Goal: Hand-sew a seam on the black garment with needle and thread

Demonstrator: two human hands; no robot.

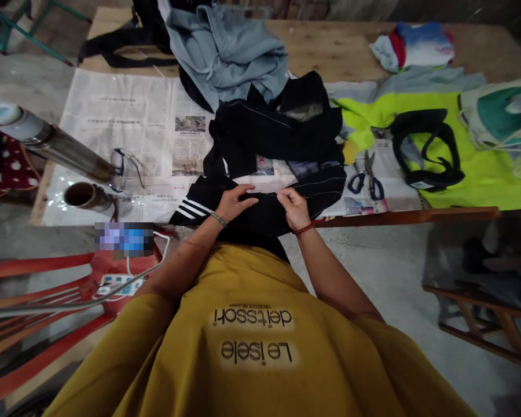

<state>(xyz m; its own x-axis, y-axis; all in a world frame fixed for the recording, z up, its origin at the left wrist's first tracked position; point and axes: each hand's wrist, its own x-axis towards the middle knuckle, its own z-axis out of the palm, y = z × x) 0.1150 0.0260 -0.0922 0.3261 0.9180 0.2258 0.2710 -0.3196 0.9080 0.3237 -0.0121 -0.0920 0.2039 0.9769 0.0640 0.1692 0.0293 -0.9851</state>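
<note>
A black garment (260,214) with white stripes at its left end lies bunched along the table's front edge. My left hand (234,204) rests on it, thumb and forefinger apart; its other fingers are mostly hidden. To the right, my right hand (294,207) is closed in a pinch at the upper edge of the same cloth. What sits between its fingertips is too small to make out. A faint thin line runs along the cloth between the two hands. More black clothing (273,130) is heaped just beyond them.
Scissors (367,176), a black strap (429,147) and an iron (503,113) on yellow-green cloth are at right. Left stand a tall flask (61,147), a brown cup (84,197) and glasses (124,168) on newspaper (125,104). Grey clothing (230,55) lies behind. A red chair (69,272) is lower left.
</note>
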